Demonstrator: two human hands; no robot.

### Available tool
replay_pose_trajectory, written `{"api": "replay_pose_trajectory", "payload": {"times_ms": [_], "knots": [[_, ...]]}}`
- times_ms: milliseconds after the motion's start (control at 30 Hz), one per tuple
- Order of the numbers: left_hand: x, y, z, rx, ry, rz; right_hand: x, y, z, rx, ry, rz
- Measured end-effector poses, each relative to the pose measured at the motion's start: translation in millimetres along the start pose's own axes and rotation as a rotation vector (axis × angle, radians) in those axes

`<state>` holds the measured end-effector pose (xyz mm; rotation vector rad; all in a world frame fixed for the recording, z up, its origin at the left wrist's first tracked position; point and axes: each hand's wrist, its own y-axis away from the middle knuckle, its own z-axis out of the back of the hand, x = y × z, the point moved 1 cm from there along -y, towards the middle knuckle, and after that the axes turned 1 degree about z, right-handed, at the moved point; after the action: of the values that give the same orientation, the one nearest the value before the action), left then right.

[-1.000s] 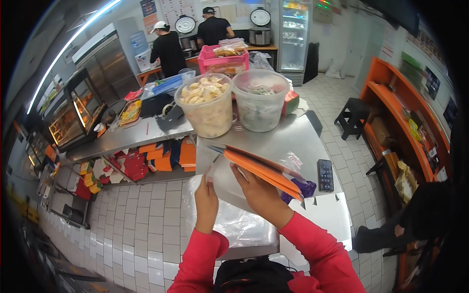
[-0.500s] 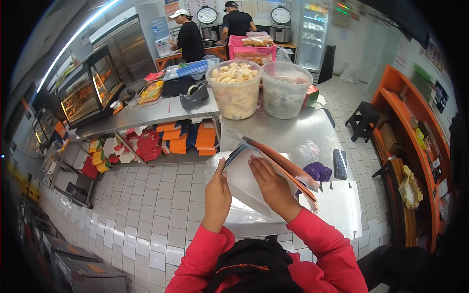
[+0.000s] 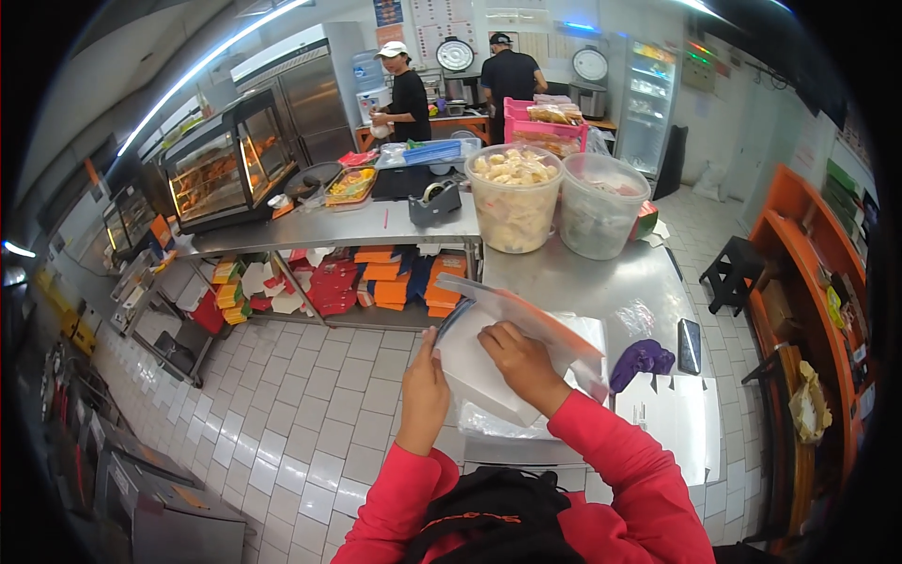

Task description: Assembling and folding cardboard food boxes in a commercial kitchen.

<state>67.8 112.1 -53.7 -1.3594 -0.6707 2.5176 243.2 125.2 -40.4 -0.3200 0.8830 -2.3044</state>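
Observation:
A partly folded cardboard box (image 3: 462, 350), white inside, is between my hands above the near end of the steel table (image 3: 526, 273). My left hand (image 3: 426, 395) is closed on the box's left edge, thumb up along the white side. Inside the box, my right hand (image 3: 526, 365) has its fingers curled and pressed against the white board; the fingertips are partly hidden. A raised panel with an orange face (image 3: 556, 331) leans up on the right, beyond my right hand. Clear plastic wrap (image 3: 489, 423) lies beneath the box on the table.
Two clear tubs (image 3: 515, 211) stand ahead, one holding pale wrapped pieces. At right lie a purple bundle (image 3: 642, 365), a phone (image 3: 690, 346) and white cardboard sheets (image 3: 662, 418). Folded cartons (image 3: 381, 282) fill the shelf at left. Two people (image 3: 410, 101) are at the back.
My right hand's fingers went from stretched flat on the white board to curled against it. The orange panel stands more upright and spread out. The whole view has shifted.

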Motion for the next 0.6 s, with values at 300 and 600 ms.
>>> {"api": "replay_pose_trajectory", "payload": {"times_ms": [300, 600], "knots": [[126, 0, 113, -0.328, -0.250, 0.330, 114, 5, -11, 0.101, -0.469, 0.268], [165, 51, 209, -0.725, -0.034, 0.602, 135, 14, -74, 0.179, -0.570, 0.447]]}}
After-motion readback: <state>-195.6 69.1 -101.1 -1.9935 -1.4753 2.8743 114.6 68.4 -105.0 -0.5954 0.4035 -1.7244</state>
